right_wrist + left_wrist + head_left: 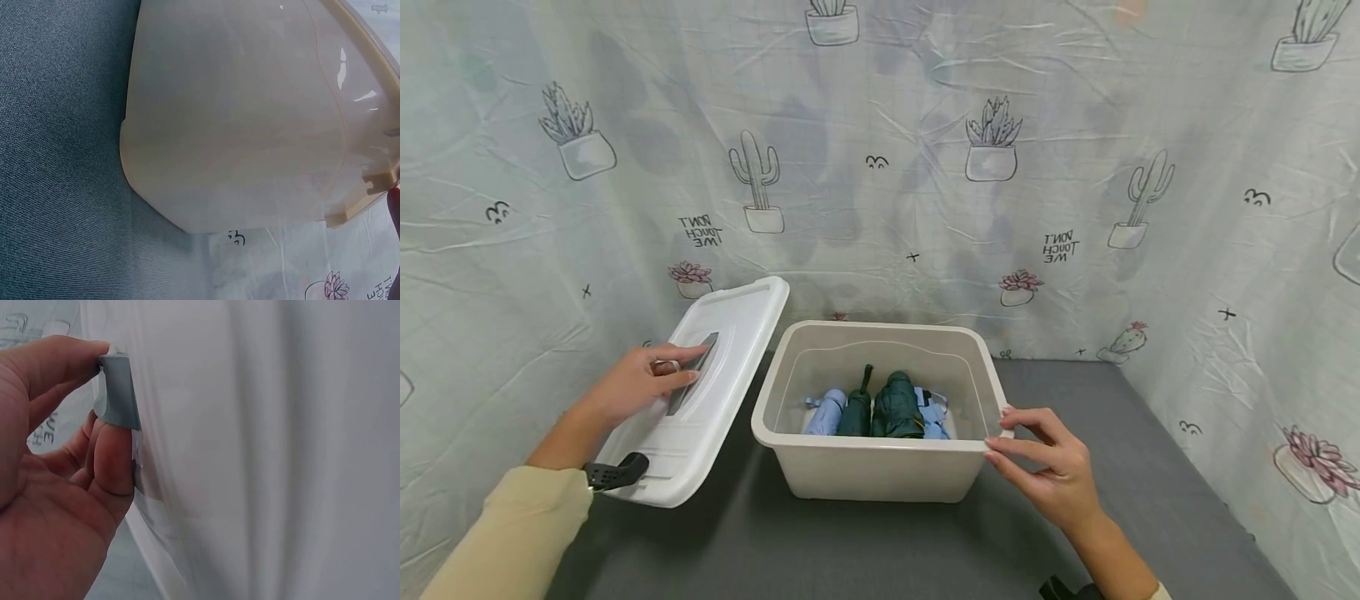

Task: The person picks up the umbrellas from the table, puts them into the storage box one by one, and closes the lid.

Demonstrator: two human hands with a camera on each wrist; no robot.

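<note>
A beige plastic storage bin (pixel 880 475) stands open on the grey table, with several folded umbrellas (pixel 880 407) in light blue and dark green lying inside. Its white lid (pixel 700 417) leans tilted at the bin's left side. My left hand (pixel 643 379) grips the lid's grey handle (pixel 119 394), thumb on top and fingers beneath it. My right hand (pixel 1045 467) rests at the bin's right front corner, fingertips (pixel 1003 412) touching the rim. The right wrist view shows the bin's outer wall (pixel 237 125) from below.
A cactus-print curtain (pixel 925 167) closes in the back and both sides. The grey table surface (pixel 1150 467) stretches to the right of the bin and in front of it (pixel 820 550).
</note>
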